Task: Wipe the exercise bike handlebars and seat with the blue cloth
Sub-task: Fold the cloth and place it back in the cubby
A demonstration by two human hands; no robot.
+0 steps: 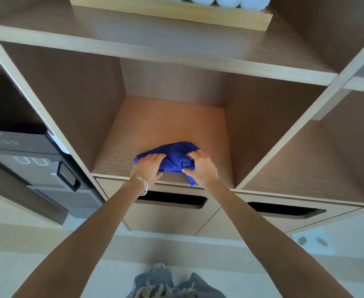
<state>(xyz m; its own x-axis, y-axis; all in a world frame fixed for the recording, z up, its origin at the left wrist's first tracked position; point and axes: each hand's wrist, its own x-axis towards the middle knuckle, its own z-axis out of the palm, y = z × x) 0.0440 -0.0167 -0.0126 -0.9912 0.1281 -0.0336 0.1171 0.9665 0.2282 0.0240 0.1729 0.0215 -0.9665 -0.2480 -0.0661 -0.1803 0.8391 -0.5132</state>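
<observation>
The blue cloth (172, 157) lies bunched near the front edge of a wooden shelf compartment (161, 125). My left hand (147, 168), with thin bracelets at the wrist, grips the cloth's left side. My right hand (201, 167) pinches its right side, and a corner of cloth hangs over the shelf edge below that hand. No exercise bike is in view.
Rolled white towels (215, 0) sit in a wooden tray on the shelf above. Two cabinet fronts with dark slot handles (172, 200) are below the compartment. A dark machine (26, 160) stands at the left. Another open compartment (318, 160) is at the right.
</observation>
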